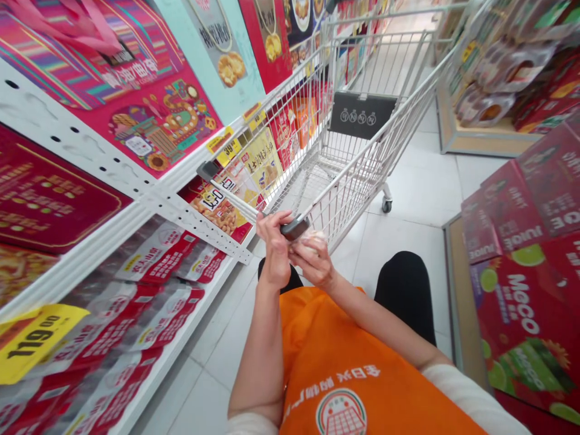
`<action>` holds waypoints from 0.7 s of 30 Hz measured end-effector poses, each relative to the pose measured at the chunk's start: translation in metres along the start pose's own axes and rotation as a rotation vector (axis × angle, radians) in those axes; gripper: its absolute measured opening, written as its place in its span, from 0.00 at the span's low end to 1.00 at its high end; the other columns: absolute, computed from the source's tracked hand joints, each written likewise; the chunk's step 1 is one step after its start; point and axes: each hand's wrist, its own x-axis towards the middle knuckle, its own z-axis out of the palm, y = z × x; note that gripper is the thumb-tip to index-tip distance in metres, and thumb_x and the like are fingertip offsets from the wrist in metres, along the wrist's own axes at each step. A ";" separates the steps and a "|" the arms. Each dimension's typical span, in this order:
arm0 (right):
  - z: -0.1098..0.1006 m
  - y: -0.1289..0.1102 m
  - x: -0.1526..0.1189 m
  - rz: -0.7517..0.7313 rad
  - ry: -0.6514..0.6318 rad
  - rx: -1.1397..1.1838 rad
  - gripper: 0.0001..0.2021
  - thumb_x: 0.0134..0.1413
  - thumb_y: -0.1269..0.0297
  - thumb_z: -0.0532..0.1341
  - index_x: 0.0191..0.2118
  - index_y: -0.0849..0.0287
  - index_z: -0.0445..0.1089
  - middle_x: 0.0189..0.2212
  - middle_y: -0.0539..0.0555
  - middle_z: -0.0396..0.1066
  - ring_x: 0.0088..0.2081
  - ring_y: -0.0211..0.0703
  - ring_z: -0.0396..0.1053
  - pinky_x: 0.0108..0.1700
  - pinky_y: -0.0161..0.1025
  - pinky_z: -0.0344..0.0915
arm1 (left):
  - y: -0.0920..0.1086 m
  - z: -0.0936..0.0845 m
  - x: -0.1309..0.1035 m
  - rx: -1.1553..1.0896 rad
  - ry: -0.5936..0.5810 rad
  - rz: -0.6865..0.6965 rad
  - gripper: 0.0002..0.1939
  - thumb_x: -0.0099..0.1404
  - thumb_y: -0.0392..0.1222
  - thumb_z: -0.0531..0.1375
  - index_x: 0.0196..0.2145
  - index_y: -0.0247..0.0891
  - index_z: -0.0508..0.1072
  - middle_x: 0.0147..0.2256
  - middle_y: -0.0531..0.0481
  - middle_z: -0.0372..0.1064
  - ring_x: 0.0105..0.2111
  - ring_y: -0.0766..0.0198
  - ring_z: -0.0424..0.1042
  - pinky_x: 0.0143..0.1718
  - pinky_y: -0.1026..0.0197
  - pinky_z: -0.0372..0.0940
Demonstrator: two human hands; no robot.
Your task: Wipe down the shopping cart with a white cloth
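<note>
A wire shopping cart (pixel 357 181) stands just ahead, its near end at my hands. Both hands are close together at the dark grey corner piece (pixel 295 229) of its rim. My left hand (pixel 274 244) lies against the left side of that corner, with its fingers bent. On the right side, my right hand (pixel 316 257) has its fingers curled around something pale and crumpled, possibly clear plastic or a cloth, too small to make out. The cart's basket shows bare wire and a dark panel (pixel 362 115) at its far end.
Shelves (pixel 149 202) with gift boxes and wrapped bottle packs run along the left. Red drink cartons (pixel 525 284) are stacked on a low platform at the right. Another display stand (pixel 475 139) is at the upper right. White floor tiles (pixel 408 181) show between them.
</note>
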 end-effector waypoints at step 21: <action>-0.023 0.048 -0.026 0.221 0.061 0.001 0.12 0.62 0.72 0.60 0.45 0.49 0.77 0.43 0.55 0.76 0.52 0.47 0.67 0.53 0.50 0.70 | 0.022 0.009 0.016 0.237 -0.060 0.181 0.36 0.74 0.60 0.32 0.58 0.42 0.70 0.40 0.45 0.67 0.46 0.55 0.63 0.63 0.45 0.46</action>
